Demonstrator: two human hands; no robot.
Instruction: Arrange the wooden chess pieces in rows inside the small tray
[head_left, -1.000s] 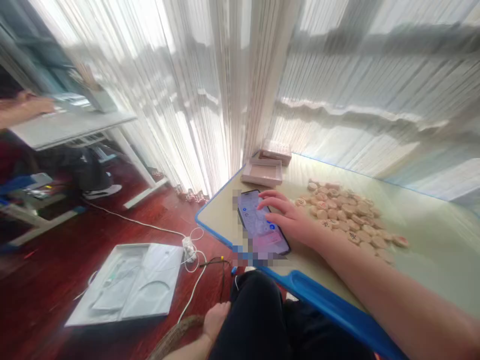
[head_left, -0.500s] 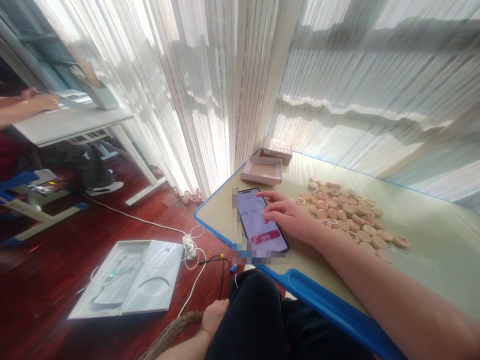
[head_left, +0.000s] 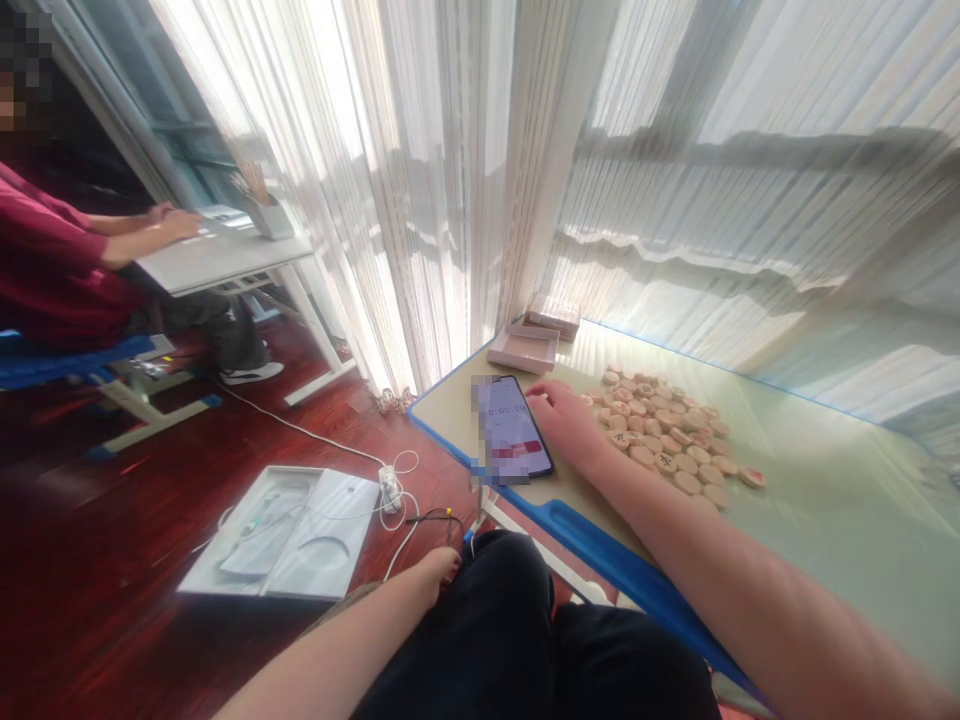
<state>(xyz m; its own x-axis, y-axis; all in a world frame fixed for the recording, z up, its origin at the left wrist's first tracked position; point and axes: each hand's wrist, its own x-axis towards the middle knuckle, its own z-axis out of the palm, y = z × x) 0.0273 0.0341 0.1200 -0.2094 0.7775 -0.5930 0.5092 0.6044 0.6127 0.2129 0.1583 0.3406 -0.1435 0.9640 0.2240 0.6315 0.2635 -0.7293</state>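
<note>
1. Phone (head_left: 516, 440) lies flat, screen up, at the near-left corner of the surface (head_left: 825, 520), approx 9 o'clock from the pile of wooden discs (head_left: 660, 435).
2. Writing: the screen shows "00:00"-type timer digits near its top and a red bar lower down; other text too small/blurred to read. The discs carry red or dark characters, not legible.
3. Phone's long axis runs approx 11 to 5 o'clock, its top end toward the curtain (head_left: 420, 180) and its bottom end toward the blue surface edge.
4. Right hand (head_left: 574, 425) rests on the surface just beside the phone's right edge, at the phone's 3 o'clock, between phone and discs. Fingers loosely curled, palm down, grip released, holding nothing; whether a fingertip touches the phone, can't tell.
5. Left hand (head_left: 439, 570) is down by the knee on dark trousers, approx 6 o'clock from the phone. Fingers look relaxed, nothing held, but it is partly hidden.
6. Two pinkish boxes (head_left: 534, 340) sit at the surface's far-left corner, approx 12 o'clock from the phone, one open, one closed behind it.
7. On the floor at approx 8 o'clock: a white tray (head_left: 285, 535), w/ a white cable and plug block (head_left: 390, 490) beside it.
8. Far left: another person's hands (head_left: 169, 222) rest on a white desk (head_left: 217, 260).
</note>
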